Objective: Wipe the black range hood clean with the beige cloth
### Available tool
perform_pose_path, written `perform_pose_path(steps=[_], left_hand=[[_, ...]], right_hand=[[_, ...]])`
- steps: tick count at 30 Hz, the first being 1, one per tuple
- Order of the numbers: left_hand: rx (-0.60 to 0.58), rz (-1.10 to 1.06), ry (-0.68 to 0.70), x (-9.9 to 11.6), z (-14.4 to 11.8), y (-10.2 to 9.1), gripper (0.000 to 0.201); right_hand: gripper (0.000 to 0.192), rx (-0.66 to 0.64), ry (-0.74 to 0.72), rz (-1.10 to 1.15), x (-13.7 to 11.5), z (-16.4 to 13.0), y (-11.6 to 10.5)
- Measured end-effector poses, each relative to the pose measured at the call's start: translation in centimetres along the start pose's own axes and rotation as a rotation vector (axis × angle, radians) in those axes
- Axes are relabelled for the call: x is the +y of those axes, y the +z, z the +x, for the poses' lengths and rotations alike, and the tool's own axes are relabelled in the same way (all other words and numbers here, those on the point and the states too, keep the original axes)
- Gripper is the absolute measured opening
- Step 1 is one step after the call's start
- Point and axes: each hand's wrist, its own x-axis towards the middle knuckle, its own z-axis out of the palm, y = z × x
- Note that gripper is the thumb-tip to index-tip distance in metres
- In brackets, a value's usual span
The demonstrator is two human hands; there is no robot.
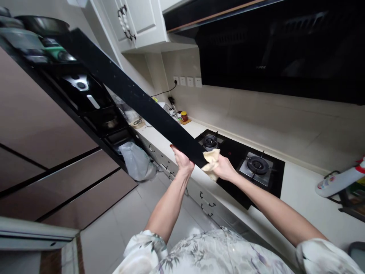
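A long black panel point(134, 93) runs from the upper left down to the middle of the view, above the floor and counter edge. My left hand point(182, 160) grips its near end from below. My right hand point(225, 167) presses a crumpled beige cloth point(211, 159) against the panel's near corner. Both arms reach forward in short floral sleeves.
A black two-burner gas hob point(245, 167) is set in the white counter point(299, 198). A black range hood point(279, 49) hangs above. Black rack point(85, 99) with pans and appliances stands left, a grey bag point(137, 161) below it. Jars sit at the far corner; a white spray bottle point(339, 180) lies right.
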Motion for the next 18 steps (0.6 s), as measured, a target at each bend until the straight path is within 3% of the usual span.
perform_pose_path(steps=[3,6,9,13,18], left_hand=[[-0.084,0.024,-0.018,-1.3,-1.4,0.9,0.060],[-0.133,0.041,0.001,-2.0,-1.7,1.5,0.058],[-0.165,0.045,-0.008,-2.3,-1.2,1.6,0.061],[-0.117,0.062,-0.039,-2.7,-0.7,1.4,0.063],[-0.135,0.097,0.001,-4.6,-0.8,0.4,0.060]], right_hand=[[0.036,0.106,-0.076,0.012,-4.7,3.7,0.1],[0.025,0.168,-0.145,0.044,-7.0,5.7,-0.8],[0.022,0.112,-0.214,0.097,-5.8,5.4,-1.9],[0.036,-0.011,-0.247,0.174,-2.4,4.2,-2.4],[0.046,0.121,-0.073,0.169,-1.3,3.9,-1.2]])
